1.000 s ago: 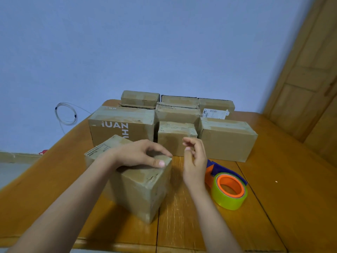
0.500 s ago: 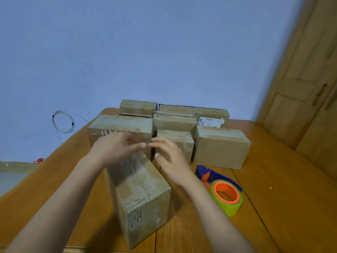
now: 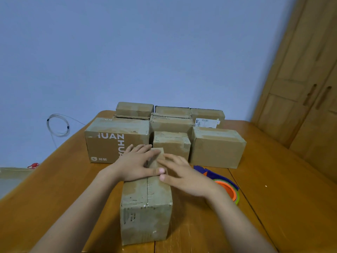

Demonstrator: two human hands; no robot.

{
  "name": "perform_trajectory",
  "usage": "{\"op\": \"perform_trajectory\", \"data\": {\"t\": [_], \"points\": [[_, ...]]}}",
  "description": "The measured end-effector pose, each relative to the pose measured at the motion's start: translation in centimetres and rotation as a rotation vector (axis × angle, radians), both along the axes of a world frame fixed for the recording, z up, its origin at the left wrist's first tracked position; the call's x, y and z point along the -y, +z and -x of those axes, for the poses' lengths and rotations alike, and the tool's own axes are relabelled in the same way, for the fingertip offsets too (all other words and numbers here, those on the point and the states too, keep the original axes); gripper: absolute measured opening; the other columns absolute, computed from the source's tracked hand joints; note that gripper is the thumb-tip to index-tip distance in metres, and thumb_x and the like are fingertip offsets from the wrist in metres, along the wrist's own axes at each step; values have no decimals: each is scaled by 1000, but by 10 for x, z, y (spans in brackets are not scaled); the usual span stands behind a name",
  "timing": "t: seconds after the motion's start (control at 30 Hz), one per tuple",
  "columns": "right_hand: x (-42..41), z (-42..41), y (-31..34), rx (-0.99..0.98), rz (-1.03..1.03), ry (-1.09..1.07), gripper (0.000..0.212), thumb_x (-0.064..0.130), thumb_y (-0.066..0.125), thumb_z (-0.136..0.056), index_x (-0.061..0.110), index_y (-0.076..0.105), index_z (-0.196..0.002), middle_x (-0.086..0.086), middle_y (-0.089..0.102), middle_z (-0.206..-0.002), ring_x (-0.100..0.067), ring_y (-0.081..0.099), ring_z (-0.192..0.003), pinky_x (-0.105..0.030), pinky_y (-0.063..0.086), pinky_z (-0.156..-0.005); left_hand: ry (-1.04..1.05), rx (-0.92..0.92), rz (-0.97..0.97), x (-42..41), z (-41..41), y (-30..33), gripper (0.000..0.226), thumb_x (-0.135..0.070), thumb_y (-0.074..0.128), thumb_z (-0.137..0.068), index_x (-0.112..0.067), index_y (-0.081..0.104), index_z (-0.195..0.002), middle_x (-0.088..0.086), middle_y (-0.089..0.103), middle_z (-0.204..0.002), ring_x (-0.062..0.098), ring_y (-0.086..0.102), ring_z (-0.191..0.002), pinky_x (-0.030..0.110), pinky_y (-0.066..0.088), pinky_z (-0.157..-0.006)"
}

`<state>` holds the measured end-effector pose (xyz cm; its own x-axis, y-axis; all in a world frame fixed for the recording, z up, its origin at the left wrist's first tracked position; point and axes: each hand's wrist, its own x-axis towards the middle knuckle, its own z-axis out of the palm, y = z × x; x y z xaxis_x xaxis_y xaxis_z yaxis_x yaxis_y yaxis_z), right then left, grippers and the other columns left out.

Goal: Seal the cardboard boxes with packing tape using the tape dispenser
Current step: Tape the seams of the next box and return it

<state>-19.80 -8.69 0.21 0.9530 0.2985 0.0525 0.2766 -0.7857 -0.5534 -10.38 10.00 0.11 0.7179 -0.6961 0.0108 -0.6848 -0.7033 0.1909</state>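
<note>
A long brown cardboard box lies on the wooden table, one end facing the camera. The left hand and right hand lie flat on its top, fingers straight and close together, thumbs meeting at the centre seam. Just right, touching the table, sits the blue tape dispenser with an orange-cored green roll. Behind, a larger brown box reads "HUAN" and "转转"; a rear box bears a white shipping label, unreadable.

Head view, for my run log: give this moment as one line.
phase: flaps pressed shut | left hand: flat on near box | right hand: flat on it | tape dispenser: on table, untouched
</note>
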Motion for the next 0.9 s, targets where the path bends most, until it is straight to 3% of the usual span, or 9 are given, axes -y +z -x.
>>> {"op": "perform_trajectory", "data": {"t": [0.1,0.23,0.33,0.4,0.5,0.73,0.8,0.9], "points": [[31,0,7,80,9,-76,56,41,49,-96,30,30,-148,11,27,-153,-4,17,-140,-25,16,-113,-40,-10,24,8,-3,4,123,-103,3,-45,-41,19,-150,0,14,-161,18,9,-148,47,0,-118],[82,-4,16,100,145,-259,52,19,58,-95,25,39,-143,6,38,-148,-12,32,-137,-28,22,-114,-90,-73,83,15,-4,5,117,-102,15,-47,-42,25,-147,-2,17,-160,14,10,-146,43,-3,-117],[113,-7,9,-148,361,-351,67,10,61,-89,18,29,-148,-1,33,-152,-17,31,-139,-23,25,-109,-113,-97,122,18,-2,6,115,-101,21,-48,-42,29,-146,-4,19,-159,13,12,-145,41,-2,-116],[123,-9,-4,-340,426,-391,78,13,64,-86,19,21,-151,-4,32,-153,-21,37,-135,-26,36,-104,-121,-101,133,21,-3,7,113,-100,24,-49,-42,31,-145,-4,21,-158,13,13,-145,40,-1,-116],[130,-14,-26,-433,463,-426,84,17,69,-82,21,21,-151,-4,41,-147,-21,49,-124,-25,48,-90,-124,-101,123,23,-2,8,111,-97,28,-50,-41,32,-145,-4,23,-157,13,14,-144,39,0,-115],[139,-27,-60,-295,354,-559,61,19,74,-81,19,48,-136,-3,57,-131,-20,56,-115,-30,50,-92,-142,-128,186,27,5,5,99,-87,36,-56,-40,36,-143,-8,26,-155,9,16,-142,33,5,-113],[143,-26,-59,-236,285,-584,57,13,73,-81,18,51,-133,-5,60,-127,-21,57,-114,-29,49,-90,-147,-137,202,27,6,4,96,-86,36,-58,-40,37,-142,-8,28,-154,7,18,-142,33,4,-113],[149,-24,-43,55,78,-554,51,-8,65,-75,14,61,-120,-2,66,-112,-23,60,-108,-26,43,-81,-128,-145,279,33,9,1,84,-81,42,-67,-37,45,-138,-10,38,-148,7,26,-139,34,8,-115]]}}
